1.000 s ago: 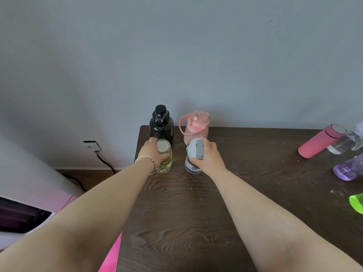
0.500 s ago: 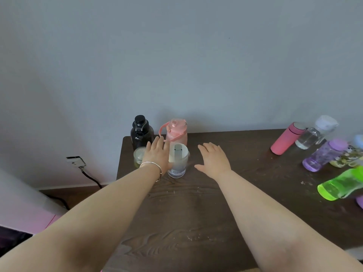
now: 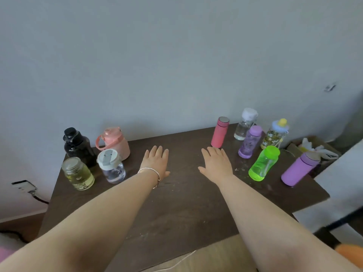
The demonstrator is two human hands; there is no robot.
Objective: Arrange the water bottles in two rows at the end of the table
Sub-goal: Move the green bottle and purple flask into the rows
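Note:
At the left end of the dark wooden table (image 3: 176,203) stand a black bottle (image 3: 77,147), a pink handled bottle (image 3: 115,143), a yellowish clear jar (image 3: 78,174) and a clear bottle with a grey-white lid (image 3: 113,166), two behind and two in front. At the right end stand a pink flask (image 3: 220,135), a clear bottle with a white cap (image 3: 244,124), a purple clear bottle (image 3: 250,143), a patterned bottle with a yellow top (image 3: 274,135), a green bottle (image 3: 264,163) and a lilac flask (image 3: 298,169). My left hand (image 3: 156,162) and right hand (image 3: 216,163) hover open over the table's middle, holding nothing.
A grey wall runs behind the table. A wall socket with a black cable (image 3: 25,188) sits low at the left. A cardboard box with crumpled wrappers (image 3: 314,148) lies past the right end. A white cord (image 3: 176,262) trails on the floor in front.
Both hands let go of the jar and the grey-lidded bottle and moved right to the table's middle. The view swung right, showing the bottles at the right end.

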